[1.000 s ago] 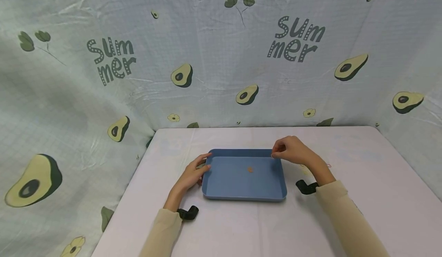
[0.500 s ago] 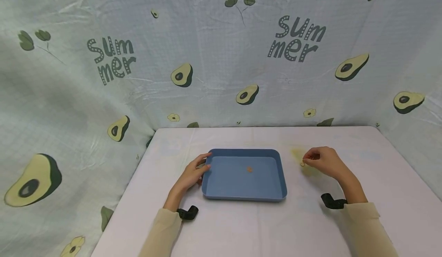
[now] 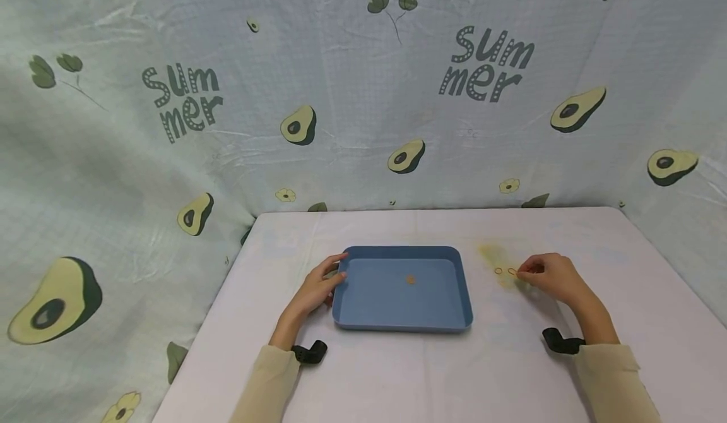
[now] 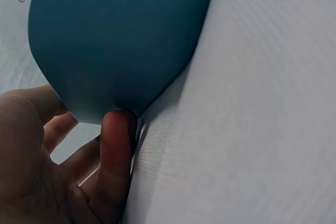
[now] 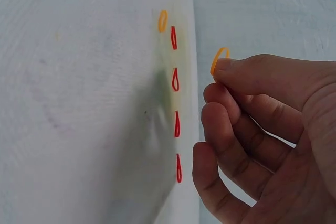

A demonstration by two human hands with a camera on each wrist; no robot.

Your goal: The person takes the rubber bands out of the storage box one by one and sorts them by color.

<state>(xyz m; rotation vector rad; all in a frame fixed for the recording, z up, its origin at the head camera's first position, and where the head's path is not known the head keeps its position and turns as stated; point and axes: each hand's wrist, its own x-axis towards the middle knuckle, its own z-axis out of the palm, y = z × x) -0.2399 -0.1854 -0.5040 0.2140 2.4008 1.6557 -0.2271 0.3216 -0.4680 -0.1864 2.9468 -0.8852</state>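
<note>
A blue tray point(image 3: 397, 312) lies on the table. My left hand point(image 3: 313, 287) grips its left side, thumb at the rim and fingers against the outer wall; in the left wrist view the fingertips press close under the tray point(image 4: 121, 35). My right hand point(image 3: 553, 276) is right of the tray, low over the table. Its thumb and index finger pinch an orange rubber band point(image 5: 213, 65), seen in the right wrist view. Near it lie several red rubber bands point(image 5: 175, 80) in a row, and another orange rubber band point(image 5: 163, 21) at the row's end.
A small tan item point(image 3: 411, 280) sits inside the tray. The white table point(image 3: 397, 379) has a faint yellow patch point(image 3: 493, 256) beside the right hand. A curtain point(image 3: 352, 76) with avocado prints stands behind and at the sides.
My right hand has moved right and toward me, from above the tray's far right corner to the rubber bands beside the tray. My left hand has stayed at the tray.
</note>
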